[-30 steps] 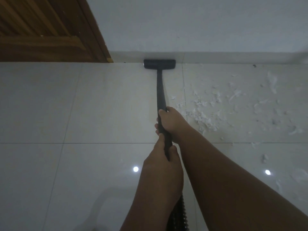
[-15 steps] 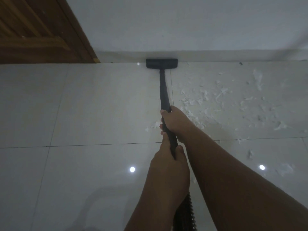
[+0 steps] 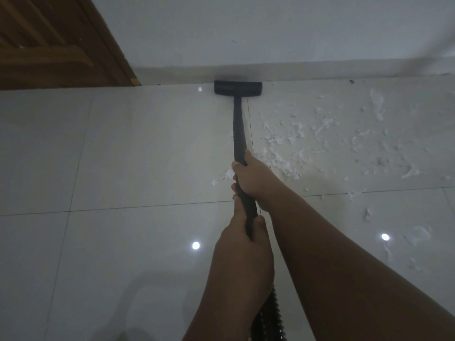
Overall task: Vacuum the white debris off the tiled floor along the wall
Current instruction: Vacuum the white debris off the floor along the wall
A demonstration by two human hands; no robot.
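A black vacuum wand (image 3: 238, 129) runs from my hands to its flat black nozzle (image 3: 237, 88), which sits on the glossy white tiles against the skirting of the white wall (image 3: 283, 28). My right hand (image 3: 253, 179) grips the wand higher up. Lower down, my left hand (image 3: 242, 244) grips it just above the ribbed hose (image 3: 270, 316). White shredded debris (image 3: 320, 139) lies scattered on the tiles to the right of the wand, with a few bits (image 3: 225, 177) just left of my right hand.
A brown wooden door (image 3: 49, 40) stands at the upper left, its frame meeting the wall. Two ceiling lights reflect on the tiled floor (image 3: 123, 148). More white scraps (image 3: 416, 235) lie at the lower right.
The nozzle has shifted slightly right along the wall toward the debris, and my view has followed. Both hands keep their grip on the wand.
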